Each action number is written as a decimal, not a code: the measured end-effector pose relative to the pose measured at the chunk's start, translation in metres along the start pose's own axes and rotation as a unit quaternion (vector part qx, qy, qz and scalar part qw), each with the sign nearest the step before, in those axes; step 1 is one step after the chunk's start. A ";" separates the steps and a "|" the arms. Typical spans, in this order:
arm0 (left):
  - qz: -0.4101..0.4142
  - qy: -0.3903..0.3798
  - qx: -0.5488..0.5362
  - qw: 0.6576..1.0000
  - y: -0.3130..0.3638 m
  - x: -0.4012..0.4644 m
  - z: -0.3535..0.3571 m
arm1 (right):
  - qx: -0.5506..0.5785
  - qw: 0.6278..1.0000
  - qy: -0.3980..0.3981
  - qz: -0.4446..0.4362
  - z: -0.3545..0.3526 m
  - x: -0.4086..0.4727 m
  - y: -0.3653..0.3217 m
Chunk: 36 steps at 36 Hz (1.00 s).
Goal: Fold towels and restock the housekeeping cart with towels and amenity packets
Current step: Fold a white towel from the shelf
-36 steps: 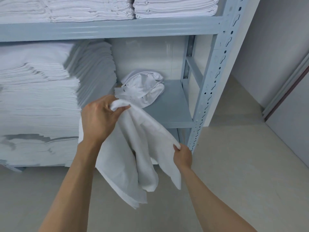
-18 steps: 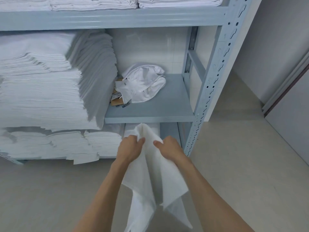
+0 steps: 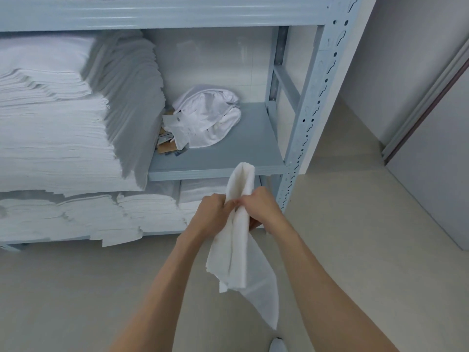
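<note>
A: Nearest the camera, what is in hand?

B: A white towel, gathered lengthwise, hangs above the pale floor. The left hand and right hand meet around it, each grip clenched on the cloth, knuckles almost touching.

A: And beyond them?

B: A grey metal shelving unit with stacked folded linen at left, a crumpled white bundle and some small packets on the middle shelf.

A: What might go wrong?

B: The towel's loose tail dangles low; with the grip so bunched, corners may not square up, and the hem could probably brush the floor
</note>
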State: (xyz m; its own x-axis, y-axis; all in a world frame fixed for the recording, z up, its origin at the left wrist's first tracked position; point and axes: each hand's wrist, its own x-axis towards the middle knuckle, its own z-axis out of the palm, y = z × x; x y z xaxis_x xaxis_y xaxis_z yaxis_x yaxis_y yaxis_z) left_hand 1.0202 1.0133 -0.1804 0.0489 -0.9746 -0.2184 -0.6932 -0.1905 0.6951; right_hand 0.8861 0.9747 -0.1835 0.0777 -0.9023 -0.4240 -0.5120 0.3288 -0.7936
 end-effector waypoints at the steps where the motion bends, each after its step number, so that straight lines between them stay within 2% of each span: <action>1: 0.006 0.002 0.003 1.000 0.002 0.001 0.000 | -0.004 1.000 0.007 -0.003 -0.002 -0.001 0.000; 7: 0.049 0.049 0.052 0.996 0.006 0.008 -0.011 | -0.136 0.985 0.093 -0.046 -0.017 -0.005 0.002; 12: 0.051 0.114 0.099 0.987 -0.004 0.010 -0.049 | -0.259 0.949 0.176 -0.030 -0.052 -0.001 0.015; 17: 0.019 0.224 0.085 0.971 -0.032 -0.001 -0.086 | -0.253 0.924 0.287 0.030 -0.097 0.003 0.045; 19: 0.038 0.208 0.082 0.974 -0.020 0.001 -0.068 | -0.268 0.926 0.266 0.013 -0.079 0.004 0.040; 22: 0.072 0.127 0.074 0.987 0.001 0.002 -0.026 | -0.301 0.937 0.173 -0.036 -0.028 0.003 0.025; 24: 0.072 0.125 0.072 0.987 -0.003 0.003 -0.018 | -0.304 0.940 0.149 -0.048 -0.016 0.004 0.026; 28: -0.043 0.220 -0.009 0.974 -0.055 0.000 -0.055 | -0.222 0.949 0.222 0.020 -0.063 0.011 0.049; 30: -0.072 0.255 -0.032 0.964 -0.071 -0.004 -0.068 | -0.179 0.948 0.261 0.042 -0.079 0.014 0.056; 34: -0.082 0.256 -0.044 0.962 -0.068 0.000 -0.053 | -0.149 0.946 0.285 0.045 -0.069 0.019 0.050; 36: -0.098 0.249 -0.051 0.962 -0.070 0.002 -0.048 | -0.164 0.949 0.264 0.050 -0.068 0.019 0.049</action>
State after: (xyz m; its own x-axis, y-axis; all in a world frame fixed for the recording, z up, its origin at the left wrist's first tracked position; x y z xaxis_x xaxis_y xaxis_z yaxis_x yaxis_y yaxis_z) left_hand 1.1034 1.0192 -0.1964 0.5271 -0.8496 -0.0152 -0.5627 -0.3624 0.7430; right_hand 0.8043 0.9547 -0.2011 -0.3803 -0.9138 -0.1426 -0.7402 0.3932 -0.5454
